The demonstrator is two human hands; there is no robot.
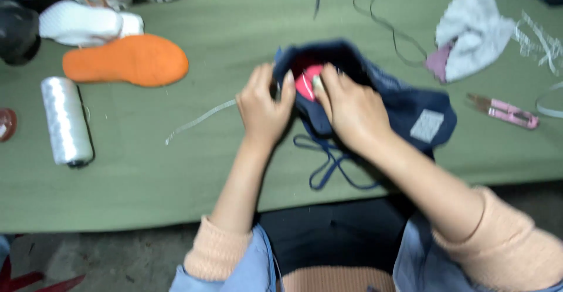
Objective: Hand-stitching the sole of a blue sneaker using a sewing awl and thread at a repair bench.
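Note:
A dark blue fabric shoe upper (404,107) with a pink-red lining (308,84) lies on the green table (176,169) in front of me. My left hand (264,107) pinches its left rim. My right hand (352,110) grips the upper from the right, thumb pressing at the pink lining. Dark blue laces (331,166) hang from the upper toward the table's front edge. A thin white strip (199,119) runs leftward from beside my left hand. The picture is blurred, so the fingertips are hard to make out.
An orange insole (126,60) and white shoes (88,22) lie at the far left, with a spool of white thread (65,122) nearer. Pink thread snips (504,111) and a white cloth bundle (472,31) sit on the right. A dark cord (390,28) loops at the back.

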